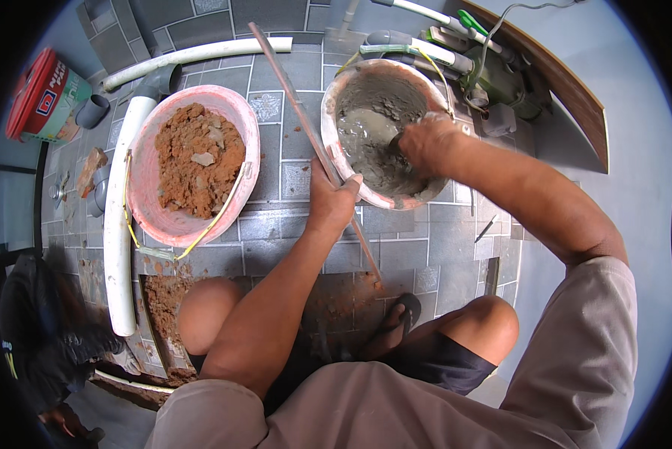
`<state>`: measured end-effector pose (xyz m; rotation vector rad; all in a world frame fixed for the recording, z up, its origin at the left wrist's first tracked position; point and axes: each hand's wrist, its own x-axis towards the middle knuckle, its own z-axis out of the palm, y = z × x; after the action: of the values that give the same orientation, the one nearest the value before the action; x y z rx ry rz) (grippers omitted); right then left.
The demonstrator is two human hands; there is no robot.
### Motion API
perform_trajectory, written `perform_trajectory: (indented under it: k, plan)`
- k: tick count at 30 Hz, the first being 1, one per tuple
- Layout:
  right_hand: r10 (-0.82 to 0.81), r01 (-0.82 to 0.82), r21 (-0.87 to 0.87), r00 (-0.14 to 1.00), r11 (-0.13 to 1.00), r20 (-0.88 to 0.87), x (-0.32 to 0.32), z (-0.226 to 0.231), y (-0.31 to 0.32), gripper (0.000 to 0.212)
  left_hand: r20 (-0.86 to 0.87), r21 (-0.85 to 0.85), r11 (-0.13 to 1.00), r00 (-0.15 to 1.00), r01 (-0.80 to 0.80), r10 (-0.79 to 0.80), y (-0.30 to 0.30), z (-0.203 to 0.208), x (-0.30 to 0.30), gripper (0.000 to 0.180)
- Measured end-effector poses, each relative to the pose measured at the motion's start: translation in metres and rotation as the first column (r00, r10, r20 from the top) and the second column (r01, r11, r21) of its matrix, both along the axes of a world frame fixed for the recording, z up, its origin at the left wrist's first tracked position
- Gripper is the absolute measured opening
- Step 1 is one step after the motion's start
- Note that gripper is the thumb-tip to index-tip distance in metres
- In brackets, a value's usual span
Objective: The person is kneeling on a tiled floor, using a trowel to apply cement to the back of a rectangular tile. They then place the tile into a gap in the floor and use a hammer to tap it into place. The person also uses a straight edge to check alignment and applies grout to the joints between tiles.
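Note:
A bucket (pixel 330 127) of wet grey mortar (pixel 366 123) stands in front of me, pale with an orange-stained rim. My left hand (pixel 332 198) is wrapped round a long thin strip (pixel 295 101), with its thumb at the near rim of the bucket. The strip slants past the bucket's left side, its lower end near the floor by my foot. Inside the bucket, at the right, my right hand (pixel 429 146) is closed and reaches down to the mortar. Whatever its fingers hold is hidden by the hand and the mortar.
A pink bucket (pixel 145 179) of reddish soil stands left, beside a white pipe (pixel 119 247). Another white pipe (pixel 201 54) lies beyond. A red-lidded paint pail (pixel 47 97) is far left. A green machine (pixel 497 82) stands far right. Another person (pixel 40 329) is lower left, near dug-up floor.

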<state>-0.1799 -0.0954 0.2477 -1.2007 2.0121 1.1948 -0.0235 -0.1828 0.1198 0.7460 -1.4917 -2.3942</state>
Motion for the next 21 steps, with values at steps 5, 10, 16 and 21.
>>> perform_trajectory:
  k: [5, 10, 16, 21]
  plan:
    - [-0.146, 0.146, 0.01, 0.981, 0.989, 0.126, 0.003, 0.026, -0.008, 0.031, -0.013, -0.12, 0.993, 1.0, -0.018, 0.016, -0.008, -0.019, -0.003, 0.063]
    - [-0.304, 0.326, -0.212, 0.944, 0.921, 0.127, -0.012, 0.019, 0.008, 0.033, 0.018, -0.111, 0.992, 0.998, 0.061, -0.059, -0.012, -0.005, -0.01, 0.064]
    - [-0.353, 0.389, -0.23, 0.917, 0.892, 0.185, 0.007, 0.016, 0.012, 0.033, -0.036, -0.024, 1.0, 0.999, 0.006, -0.007, -0.018, -0.014, -0.011, 0.058]
    - [-0.317, 0.347, -0.43, 0.938, 0.833, 0.144, -0.012, -0.015, 0.035, 0.027, 0.005, -0.083, 0.996, 1.0, 0.023, -0.023, -0.017, -0.016, -0.014, 0.056]
